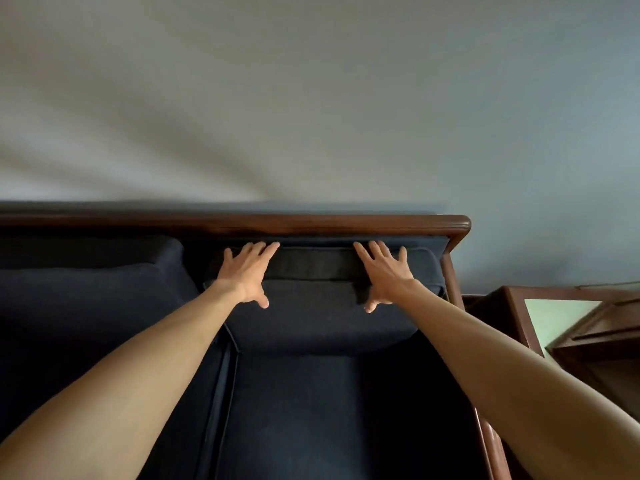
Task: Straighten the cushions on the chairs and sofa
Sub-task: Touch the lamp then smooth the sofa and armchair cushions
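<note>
A dark navy back cushion (317, 306) leans against the sofa's wooden back rail (311, 223) at the sofa's right end. My left hand (247, 273) lies flat on the cushion's upper left edge, fingers spread. My right hand (384, 273) lies flat on its upper right edge, fingers spread too. Neither hand grips anything. Below the cushion lies a dark seat cushion (329, 410). A second back cushion (86, 289) stands to the left, apart from my hands.
A wooden side table (519, 317) with a glass top stands just right of the sofa's wooden arm (453, 278). A plain pale wall (311, 98) rises directly behind the sofa.
</note>
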